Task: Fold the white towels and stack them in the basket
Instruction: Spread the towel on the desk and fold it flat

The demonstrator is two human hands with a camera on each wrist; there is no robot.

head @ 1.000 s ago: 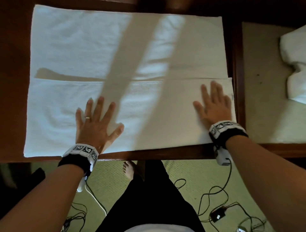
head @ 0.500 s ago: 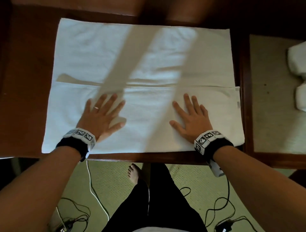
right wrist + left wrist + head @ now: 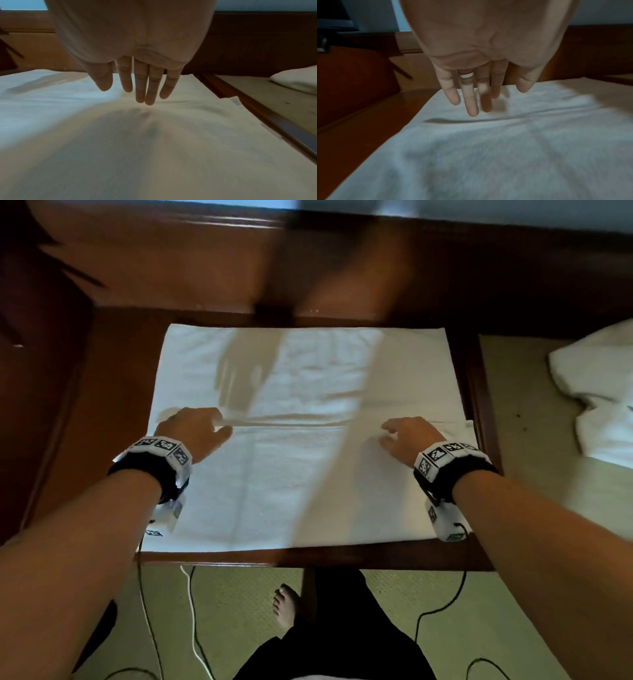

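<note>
Reaching forward, both arms are extending over the white towel (image 3: pixel 294 474) lying on the desk (image 3: pixel 102 392). Left hand (image 3: pixel 191 429) and right hand (image 3: pixel 407 436) are hovering released, fingers (image 3: pixel 471 106) pointing down just above its folded edge.

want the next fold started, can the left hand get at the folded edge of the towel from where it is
Probably yes. The left hand hangs open right over the folded edge of the towel, fingers pointing down at it, and nothing lies between them.
</note>
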